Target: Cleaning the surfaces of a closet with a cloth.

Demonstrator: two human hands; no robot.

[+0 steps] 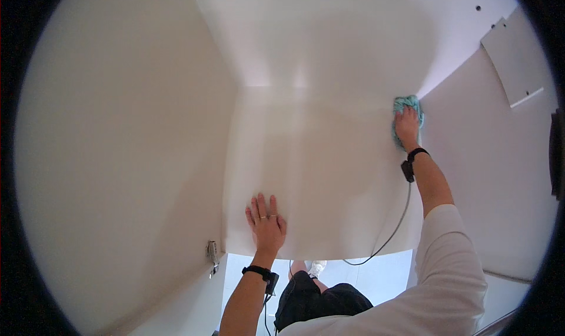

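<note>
Inside a white cabinet compartment, my right hand [407, 123] presses a crumpled teal cloth [401, 102] onto the bottom panel [326, 168], in the far right corner where the back and side panels meet. Part of the cloth is hidden under the fingers and palm. My left hand [268, 228] lies flat on the same panel near its front edge, fingers spread, with nothing in it. Two of its fingers carry rings.
A metal hinge [212, 253] sticks out at the front of the left side panel [132, 137]. On the right side panel [476, 159] a white plate [514, 62] is fixed high up. From a black wrist device [408, 171] on my right arm a grey cable [399, 223] trails over the front edge.
</note>
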